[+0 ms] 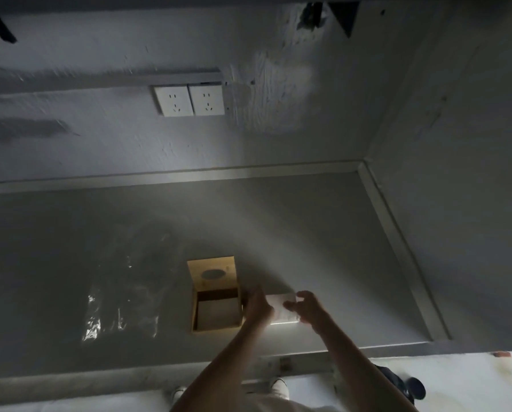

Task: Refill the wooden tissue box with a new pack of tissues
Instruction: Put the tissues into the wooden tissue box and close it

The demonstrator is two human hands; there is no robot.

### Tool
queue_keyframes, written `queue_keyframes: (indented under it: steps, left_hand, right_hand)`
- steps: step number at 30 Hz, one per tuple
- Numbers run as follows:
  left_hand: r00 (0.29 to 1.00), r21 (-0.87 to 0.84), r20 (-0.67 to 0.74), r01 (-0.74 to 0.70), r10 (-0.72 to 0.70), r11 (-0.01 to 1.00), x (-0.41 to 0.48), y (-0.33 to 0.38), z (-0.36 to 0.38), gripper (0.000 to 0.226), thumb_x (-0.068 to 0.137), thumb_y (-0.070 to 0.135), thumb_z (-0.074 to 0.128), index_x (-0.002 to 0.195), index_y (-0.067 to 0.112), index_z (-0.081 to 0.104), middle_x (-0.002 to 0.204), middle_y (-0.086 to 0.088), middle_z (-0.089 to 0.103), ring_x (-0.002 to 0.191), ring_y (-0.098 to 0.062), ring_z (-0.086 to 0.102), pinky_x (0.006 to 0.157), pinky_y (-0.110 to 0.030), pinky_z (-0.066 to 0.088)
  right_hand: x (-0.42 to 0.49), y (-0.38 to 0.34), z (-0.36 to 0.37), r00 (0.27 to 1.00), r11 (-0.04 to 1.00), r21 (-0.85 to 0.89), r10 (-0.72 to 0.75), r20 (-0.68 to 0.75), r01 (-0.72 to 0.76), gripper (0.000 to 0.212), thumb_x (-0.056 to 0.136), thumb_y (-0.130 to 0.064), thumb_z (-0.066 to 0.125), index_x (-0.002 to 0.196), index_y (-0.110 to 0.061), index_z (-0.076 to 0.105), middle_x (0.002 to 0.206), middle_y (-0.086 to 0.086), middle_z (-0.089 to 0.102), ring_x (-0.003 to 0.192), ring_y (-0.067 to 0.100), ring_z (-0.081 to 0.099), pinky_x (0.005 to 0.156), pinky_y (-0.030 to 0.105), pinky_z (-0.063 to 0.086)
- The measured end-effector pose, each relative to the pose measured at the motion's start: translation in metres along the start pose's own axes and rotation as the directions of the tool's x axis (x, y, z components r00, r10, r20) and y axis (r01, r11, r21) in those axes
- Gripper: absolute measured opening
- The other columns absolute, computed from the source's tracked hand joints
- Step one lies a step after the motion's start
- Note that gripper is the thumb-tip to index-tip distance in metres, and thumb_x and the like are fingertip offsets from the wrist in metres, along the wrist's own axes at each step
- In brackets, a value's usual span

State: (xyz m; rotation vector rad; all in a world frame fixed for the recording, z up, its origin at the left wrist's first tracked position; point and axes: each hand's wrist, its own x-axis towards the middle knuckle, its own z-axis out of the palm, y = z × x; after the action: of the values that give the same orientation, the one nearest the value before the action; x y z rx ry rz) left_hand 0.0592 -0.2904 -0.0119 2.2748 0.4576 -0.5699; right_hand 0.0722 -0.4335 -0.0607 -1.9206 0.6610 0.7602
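Now both my hands, left hand and right hand, grip the tissue pack just right of the open wooden box; next, I judge, slide it inside.

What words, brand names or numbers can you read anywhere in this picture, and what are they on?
None can be read.
White tissue pack, held between the left hand and right hand: any print is too blurred.
Wooden box: plain, no lettering.
Wall sockets: only plug holes, no text.
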Motion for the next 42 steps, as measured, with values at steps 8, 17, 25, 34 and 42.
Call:
queue_keyframes:
  steps: [8,17,25,34,42]
  left_hand:
    - [0.986,0.266,0.128,-0.139,0.108,0.954,0.004,-0.004,-0.003,0.057,0.089,0.011,0.054,0.143,0.016,0.034,0.156,-0.018,0.014,0.146,-0.034,0.011,0.116,-0.036,0.025]
    - [0.805,0.31,0.007,-0.566,0.593,0.764,-0.015,-0.024,0.003,0.035,0.081,0.011,0.066,0.113,0.015,0.051,0.132,-0.007,0.042,0.122,-0.022,0.04,0.092,-0.026,0.046]
    - [0.729,0.337,-0.011,-0.641,0.684,0.689,-0.021,-0.053,0.026,0.062,0.058,0.004,0.087,0.115,0.009,0.063,0.105,-0.008,0.071,0.091,-0.019,0.071,0.079,-0.025,0.059]
    - [0.678,0.323,-0.11,-0.668,0.727,0.671,-0.038,-0.039,0.002,0.06,0.077,0.012,0.077,0.129,0.011,0.047,0.109,-0.009,0.069,0.097,-0.02,0.069,0.08,-0.029,0.06]
    - [0.73,-0.027,-0.647,-0.313,0.222,0.95,-0.024,-0.069,-0.153,0.038,0.083,-0.002,0.047,0.118,0.005,0.059,0.108,-0.012,0.062,0.1,-0.024,0.056,0.086,-0.035,0.046]
  right_hand:
    - [-0.012,0.0,-0.008,0.976,0.966,-0.167,-0.177,0.127,0.196,0.057,0.066,0.001,0.082,0.119,0.004,0.061,0.106,0.017,0.063,0.097,0.035,0.064,0.078,0.038,0.054]
    - [-0.042,0.039,-0.021,0.748,0.759,-0.21,-0.648,-0.146,0.616,0.046,0.071,0.012,0.071,0.098,-0.021,0.054,0.095,0.002,0.064,0.082,-0.002,0.061,0.07,0.005,0.044]
    - [-0.045,0.05,-0.017,0.73,0.595,-0.545,-0.682,0.046,0.591,0.068,0.08,-0.022,0.075,0.141,-0.025,0.047,0.136,0.001,0.052,0.123,0.021,0.049,0.096,0.03,0.045]
    - [-0.05,0.024,-0.023,0.638,0.416,-0.698,-0.767,0.075,0.583,0.042,0.073,-0.013,0.079,0.113,-0.024,0.068,0.102,-0.002,0.072,0.084,0.022,0.071,0.071,0.034,0.057]
    - [-0.075,-0.069,-0.044,0.813,0.746,-0.323,-0.53,0.241,0.582,0.044,0.092,-0.018,0.057,0.124,-0.046,0.047,0.127,-0.001,0.062,0.111,0.023,0.061,0.088,0.039,0.051]
